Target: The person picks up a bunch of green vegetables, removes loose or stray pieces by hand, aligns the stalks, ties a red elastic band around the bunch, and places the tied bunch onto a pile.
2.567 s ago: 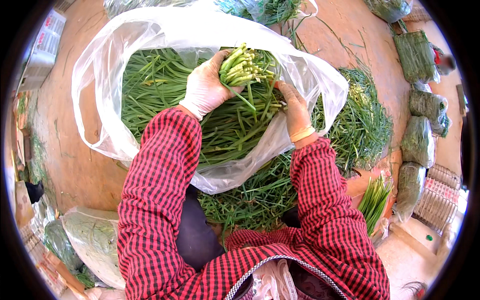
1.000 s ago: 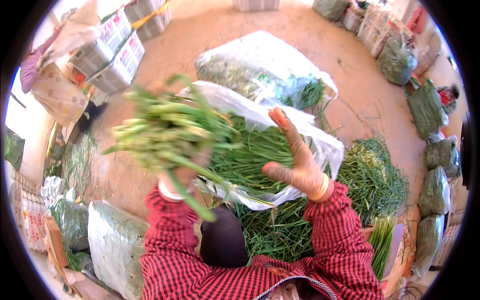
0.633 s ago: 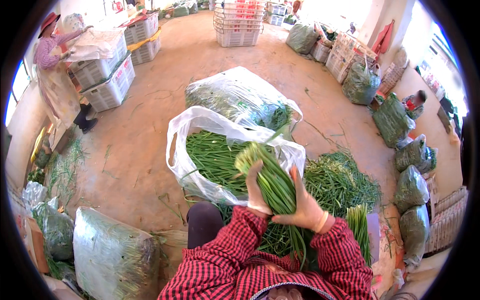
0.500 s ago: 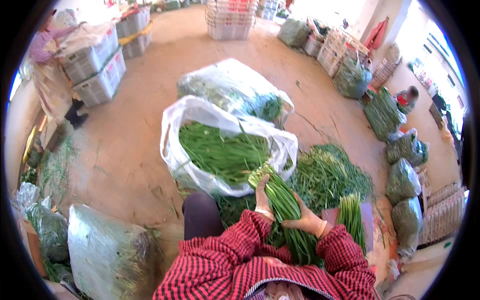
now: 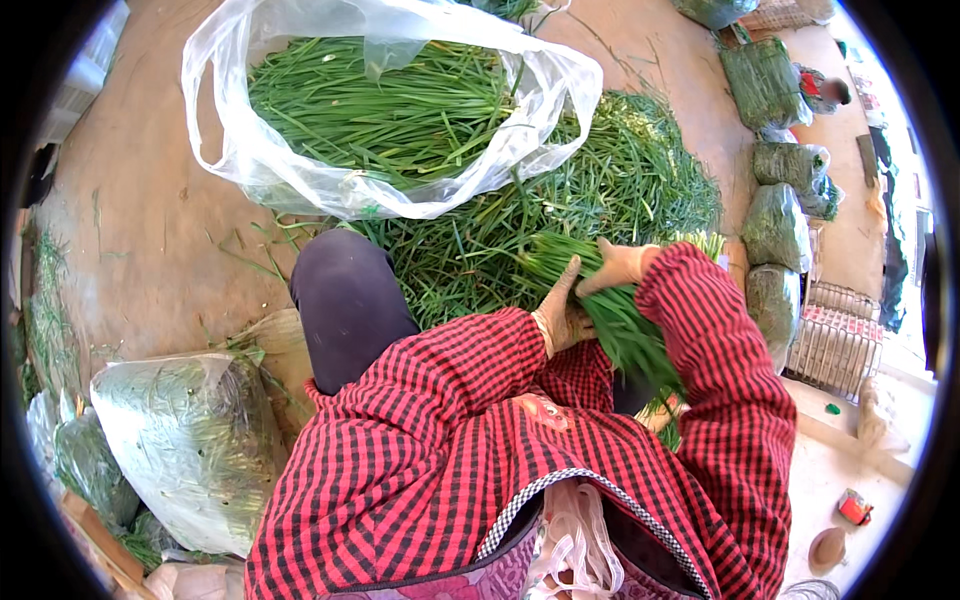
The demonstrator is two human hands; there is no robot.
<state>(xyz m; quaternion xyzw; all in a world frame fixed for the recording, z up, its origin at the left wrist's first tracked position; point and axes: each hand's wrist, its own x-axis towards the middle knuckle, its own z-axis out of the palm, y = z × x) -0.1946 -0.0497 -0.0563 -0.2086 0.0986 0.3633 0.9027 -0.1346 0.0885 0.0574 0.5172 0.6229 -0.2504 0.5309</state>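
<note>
Low in front of me, my left hand [image 5: 562, 315] and my right hand [image 5: 612, 269] are both closed around a bunch of garlic chives [image 5: 637, 345]. Its cut end points up and left, and its leaves trail down toward my right sleeve. The left hand cups the bunch from the near side with its thumb raised; the right hand grips from above. Both hands look gloved. Just beyond them spreads a heap of loose chives [image 5: 640, 165]. A white plastic bag [image 5: 205, 125], its mouth wide, holds many more chives [image 5: 380, 110].
My bent knee [image 5: 345, 285] is left of the heap. A stuffed clear bag [image 5: 180, 430] stands at the lower left. Full bags of greens [image 5: 775, 225] line the right side, near a white slatted crate [image 5: 835, 340]. Another person [image 5: 824, 90] is at the far right.
My view has tipped downward. Both hands have drawn the bunch closer to my body, away from the white bag. The right hand has shifted from its lower part to near its upper end.
</note>
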